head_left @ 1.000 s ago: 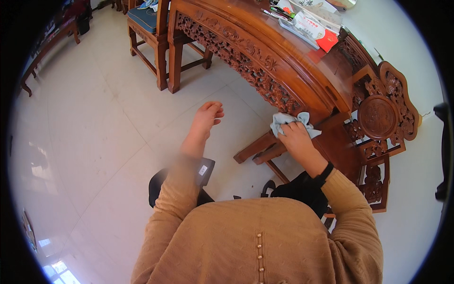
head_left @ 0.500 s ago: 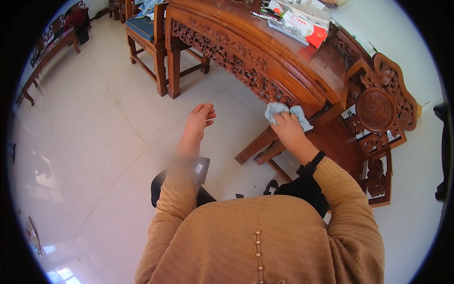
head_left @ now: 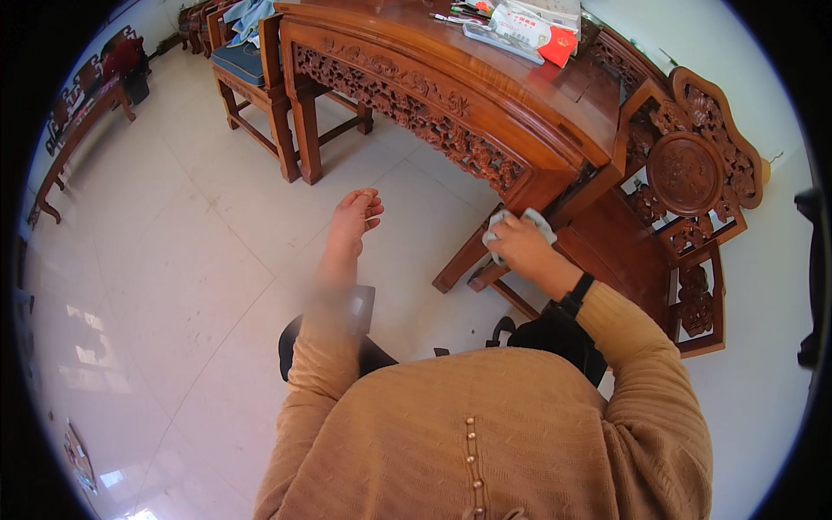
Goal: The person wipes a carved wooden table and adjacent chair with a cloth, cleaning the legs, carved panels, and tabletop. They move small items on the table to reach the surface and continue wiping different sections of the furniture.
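Head view (the only one): R hand (head_left: 530,250) has a pale cloth (head_left: 542,223) bunched under bent fingers, grip narrow, w/ edges sticking out past the knuckles. Cloth's just below the near R corner of the table (head_left: 568,117), by the top of a leg (head_left: 469,256) & near the chair (head_left: 617,247); can't tell which it touches, if any. L hand (head_left: 354,214) hangs over the floor (head_left: 217,286), well apart from the cloth, fingers loosely curled, nothing seen in it. Papers (head_left: 524,28) lie up on the table, well clear of the cloth.

Step in hand, prob.: wiping around that corner, R hand only. Next move, IMO, calls for a firm hold, cloth pressed flat, light strokes along the leg, knuckles clear of the chair; L hand's free to steady if req'd.
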{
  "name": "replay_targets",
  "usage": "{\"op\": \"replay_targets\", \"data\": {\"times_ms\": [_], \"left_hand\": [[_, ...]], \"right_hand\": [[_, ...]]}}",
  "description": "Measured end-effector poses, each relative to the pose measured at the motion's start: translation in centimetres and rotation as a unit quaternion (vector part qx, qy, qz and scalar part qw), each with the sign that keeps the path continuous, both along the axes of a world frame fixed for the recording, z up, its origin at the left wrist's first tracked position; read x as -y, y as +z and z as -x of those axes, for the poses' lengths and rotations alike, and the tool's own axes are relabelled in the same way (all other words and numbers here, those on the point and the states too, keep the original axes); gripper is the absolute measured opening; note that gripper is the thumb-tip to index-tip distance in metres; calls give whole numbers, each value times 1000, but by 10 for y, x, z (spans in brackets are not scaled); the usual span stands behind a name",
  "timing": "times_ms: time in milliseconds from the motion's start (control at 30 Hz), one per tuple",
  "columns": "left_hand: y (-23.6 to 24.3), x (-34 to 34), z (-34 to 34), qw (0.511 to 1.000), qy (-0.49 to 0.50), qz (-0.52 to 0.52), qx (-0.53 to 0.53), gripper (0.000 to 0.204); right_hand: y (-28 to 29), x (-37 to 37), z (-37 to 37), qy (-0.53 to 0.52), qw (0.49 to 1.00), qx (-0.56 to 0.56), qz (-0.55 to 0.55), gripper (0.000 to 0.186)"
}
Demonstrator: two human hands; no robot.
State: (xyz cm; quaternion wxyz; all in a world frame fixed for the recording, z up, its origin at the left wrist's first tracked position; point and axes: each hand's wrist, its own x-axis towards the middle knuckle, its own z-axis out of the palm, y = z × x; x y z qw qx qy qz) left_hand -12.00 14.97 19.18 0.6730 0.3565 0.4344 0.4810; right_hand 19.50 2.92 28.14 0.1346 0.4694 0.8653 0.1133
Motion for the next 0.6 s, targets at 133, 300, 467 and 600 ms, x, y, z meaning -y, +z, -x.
{"op": "replay_targets", "data": {"times_ms": [133,300,467,600], "left_hand": [[-2,-1,0,1000,1,-1,-5,28],[-2,-3,-5,1000,-9,-6,-10,27],[-3,0,2,1000,-5,-9,-8,28],[-3,2,7,1000,9,-12,-18,28]], "right_hand": [[31,-21,-15,66,966,-50,-244,21],[-21,-12,-29,72,987,16,-140,18],[-40,20,-24,-21,996,11,90,20],[45,4,-28,101,972,-59,-206,21]]}}
